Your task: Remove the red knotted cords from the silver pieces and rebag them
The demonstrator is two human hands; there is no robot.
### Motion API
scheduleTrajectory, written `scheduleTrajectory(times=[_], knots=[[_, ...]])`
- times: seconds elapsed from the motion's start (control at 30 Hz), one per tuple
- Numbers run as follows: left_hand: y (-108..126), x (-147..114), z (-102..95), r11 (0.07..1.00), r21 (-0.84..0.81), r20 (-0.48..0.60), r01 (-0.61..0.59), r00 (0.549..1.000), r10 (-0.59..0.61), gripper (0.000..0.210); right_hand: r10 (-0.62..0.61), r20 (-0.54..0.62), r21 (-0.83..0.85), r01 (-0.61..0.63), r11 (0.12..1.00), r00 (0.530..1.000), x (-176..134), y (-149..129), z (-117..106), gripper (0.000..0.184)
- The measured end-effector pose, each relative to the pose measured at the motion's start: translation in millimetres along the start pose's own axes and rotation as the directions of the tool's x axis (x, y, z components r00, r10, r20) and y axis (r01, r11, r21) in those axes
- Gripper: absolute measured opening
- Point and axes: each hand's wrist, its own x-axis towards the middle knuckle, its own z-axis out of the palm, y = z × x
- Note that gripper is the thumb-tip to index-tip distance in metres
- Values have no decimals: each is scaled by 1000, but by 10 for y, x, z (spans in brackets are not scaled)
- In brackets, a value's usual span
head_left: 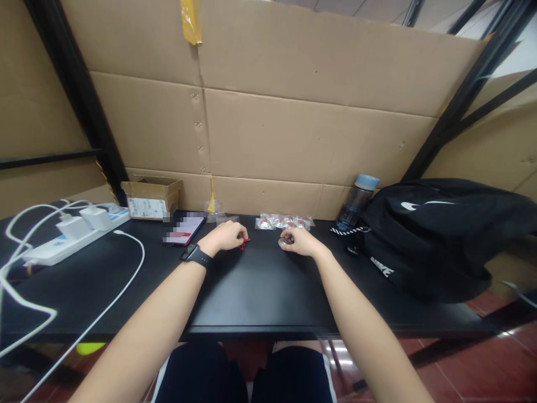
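Observation:
My left hand [229, 235], with a dark watch on its wrist, is closed just above the black table. A thin red cord [244, 243] sticks out from its fingertips. To the right, the thumb and fingers of my right hand [300, 242] pinch a small, roundish, shiny silver-grey object [284, 244] at the tabletop; its exact kind is too small to make out. Behind my right hand lie several small clear plastic bags [266, 221] with red bits inside. Further clear plastic wrappers [215, 210] lie beyond my left hand.
A phone [187, 228] and a small open cardboard box [153, 198] are on the left. Beside them is a white power strip [71, 238] with plugs and loose white cables. At right stand a bottle [356, 201] with a blue lid and a black backpack [436, 240]. Cardboard walls the back.

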Motion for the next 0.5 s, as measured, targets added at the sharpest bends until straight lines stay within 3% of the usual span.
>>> scheduleTrajectory(times=[0.2,0.5], knots=[[96,21,79,992,105,-61,74,996,-67,13,19,0,11,-19,1000,1000,-5,10,3,34],[134,78,188,991,130,-61,14,998,-6,12,1,-8,13,-1,1000,1000,3,9,6,32]])
